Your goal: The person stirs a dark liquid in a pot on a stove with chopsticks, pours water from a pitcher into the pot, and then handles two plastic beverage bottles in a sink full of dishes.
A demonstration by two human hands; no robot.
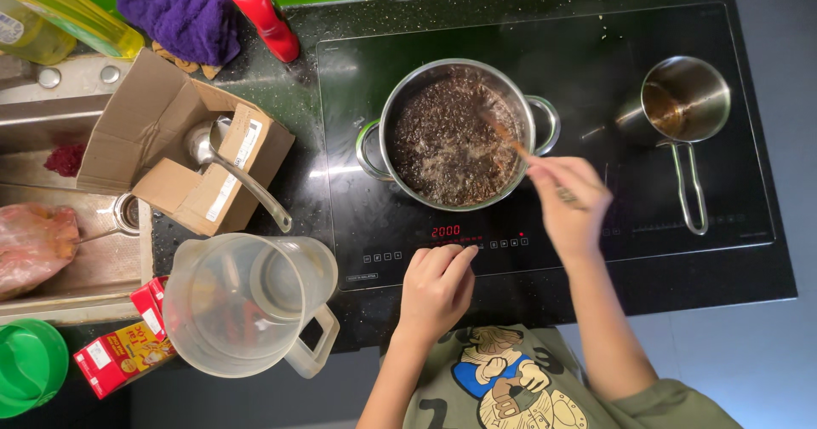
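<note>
The steel pot (451,135) stands on the left zone of the black induction cooktop (545,225), filled with a dark, bubbling liquid, its two side handles pointing left and right. A wooden spoon (509,140) dips into the liquid at the right side of the pot, its shaft rising over the rim toward the right hand (572,203). The right hand's grip is closed around the upper end of the spoon shaft; the hand is blurred, so finger detail cannot be resolved. The left hand (438,288) rests at the front edge of the cooktop, fingers loosely curled and holding nothing, with the fingertips at the touch control strip just below the red digital readout (446,231). To the right of the pot, well apart from it, a small steel saucepan (685,101) sits on the cooktop with its long handle pointing toward the person. On the dark surface left of the cooktop lie an open cardboard box (170,152) with a metal ladle (234,169) across it, and a clear plastic jug (251,306) nearer the person. A red bottle (259,8) and a purple cloth (183,16) sit at the far edge.
</note>
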